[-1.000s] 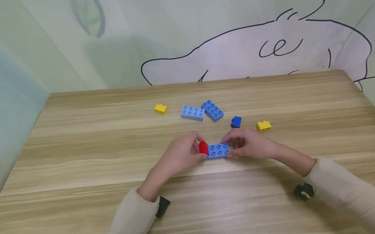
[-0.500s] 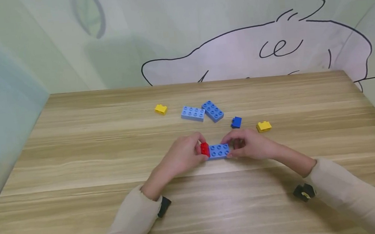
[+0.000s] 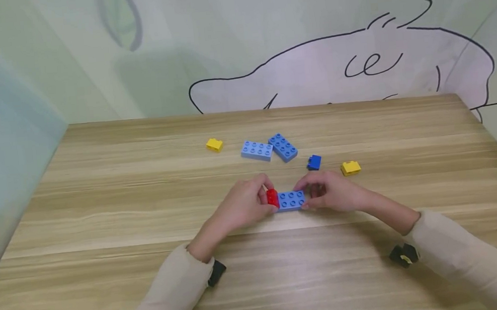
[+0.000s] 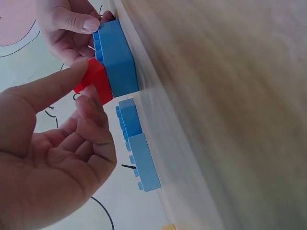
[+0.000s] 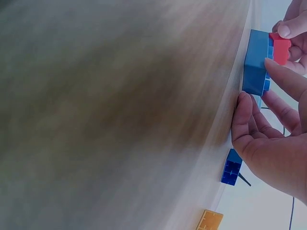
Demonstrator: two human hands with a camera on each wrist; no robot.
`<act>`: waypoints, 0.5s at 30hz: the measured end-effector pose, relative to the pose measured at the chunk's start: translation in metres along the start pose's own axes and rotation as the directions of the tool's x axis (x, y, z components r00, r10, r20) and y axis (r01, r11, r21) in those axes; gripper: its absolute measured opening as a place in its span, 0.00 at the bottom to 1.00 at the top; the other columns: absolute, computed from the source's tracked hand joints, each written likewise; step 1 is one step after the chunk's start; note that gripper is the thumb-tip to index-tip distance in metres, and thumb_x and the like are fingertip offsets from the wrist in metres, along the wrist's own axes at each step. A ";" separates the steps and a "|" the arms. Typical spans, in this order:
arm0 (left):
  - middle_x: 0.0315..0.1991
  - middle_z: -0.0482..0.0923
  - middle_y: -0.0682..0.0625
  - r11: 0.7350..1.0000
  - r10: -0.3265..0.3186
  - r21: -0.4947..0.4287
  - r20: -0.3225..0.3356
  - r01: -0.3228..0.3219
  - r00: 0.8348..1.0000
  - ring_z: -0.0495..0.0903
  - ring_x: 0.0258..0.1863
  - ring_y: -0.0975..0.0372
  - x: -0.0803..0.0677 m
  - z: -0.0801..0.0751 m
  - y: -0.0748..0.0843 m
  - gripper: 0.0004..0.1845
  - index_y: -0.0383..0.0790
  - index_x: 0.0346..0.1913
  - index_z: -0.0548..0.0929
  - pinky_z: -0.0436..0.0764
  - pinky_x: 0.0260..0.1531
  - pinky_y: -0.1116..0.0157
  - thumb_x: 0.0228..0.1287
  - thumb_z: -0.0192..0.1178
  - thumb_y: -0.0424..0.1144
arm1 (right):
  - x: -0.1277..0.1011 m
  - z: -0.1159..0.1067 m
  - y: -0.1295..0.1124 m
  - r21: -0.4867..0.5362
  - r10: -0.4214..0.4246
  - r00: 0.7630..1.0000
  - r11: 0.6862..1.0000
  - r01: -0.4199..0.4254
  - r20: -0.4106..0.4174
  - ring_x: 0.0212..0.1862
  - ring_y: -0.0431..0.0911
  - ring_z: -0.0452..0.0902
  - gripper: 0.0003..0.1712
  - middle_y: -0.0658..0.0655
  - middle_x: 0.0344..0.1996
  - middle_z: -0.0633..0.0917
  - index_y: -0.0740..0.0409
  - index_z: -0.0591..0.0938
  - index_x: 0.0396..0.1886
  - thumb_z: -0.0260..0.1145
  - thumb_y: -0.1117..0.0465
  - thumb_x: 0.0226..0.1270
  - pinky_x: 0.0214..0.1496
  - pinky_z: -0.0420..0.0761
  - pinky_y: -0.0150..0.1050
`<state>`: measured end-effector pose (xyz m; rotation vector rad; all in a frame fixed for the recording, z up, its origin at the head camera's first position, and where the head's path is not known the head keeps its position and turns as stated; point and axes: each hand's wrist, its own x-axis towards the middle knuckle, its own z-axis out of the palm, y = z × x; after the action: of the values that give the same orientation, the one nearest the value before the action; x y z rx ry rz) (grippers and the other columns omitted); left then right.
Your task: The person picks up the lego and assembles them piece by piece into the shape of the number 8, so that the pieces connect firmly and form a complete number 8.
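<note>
**A:** Both hands are met mid-bench. The left hand (image 3: 243, 205) is pinched on a small red brick (image 3: 272, 198), which is pressed onto the left end of a blue plate brick (image 3: 291, 200). That plate's right end is gripped by the right hand (image 3: 330, 193), and it's sat flat on the bench (image 3: 103, 229).

**B:** How much room is left around it?

**A:** Plenty in front and to both sides, with the bench edges kept well away. Behind it gets tighter: a light blue brick (image 3: 256, 150) and a blue brick (image 3: 282, 146) are laid touching, a small dark blue brick (image 3: 314, 162) is found near the right hand, and two yellow bricks (image 3: 214, 145) (image 3: 350, 167) are spread wider.
</note>
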<state>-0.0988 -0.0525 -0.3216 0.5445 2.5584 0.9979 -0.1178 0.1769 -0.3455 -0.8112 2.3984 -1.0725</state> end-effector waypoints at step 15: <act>0.25 0.74 0.52 0.998 -0.029 -0.053 0.027 0.030 0.999 0.72 0.24 0.62 0.004 0.002 0.001 0.17 0.38 0.44 0.77 0.72 0.26 0.70 0.52 0.68 0.38 | 0.000 0.000 0.001 0.022 -0.004 1.000 1.000 0.004 0.002 0.33 0.45 0.70 0.18 0.53 0.32 0.78 0.61 0.79 0.46 0.69 0.65 0.54 0.34 0.73 0.34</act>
<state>-0.1018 -0.0488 -0.3228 0.5007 2.5013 1.0392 -0.1181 0.1772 -0.3463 -0.8091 2.3799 -1.0970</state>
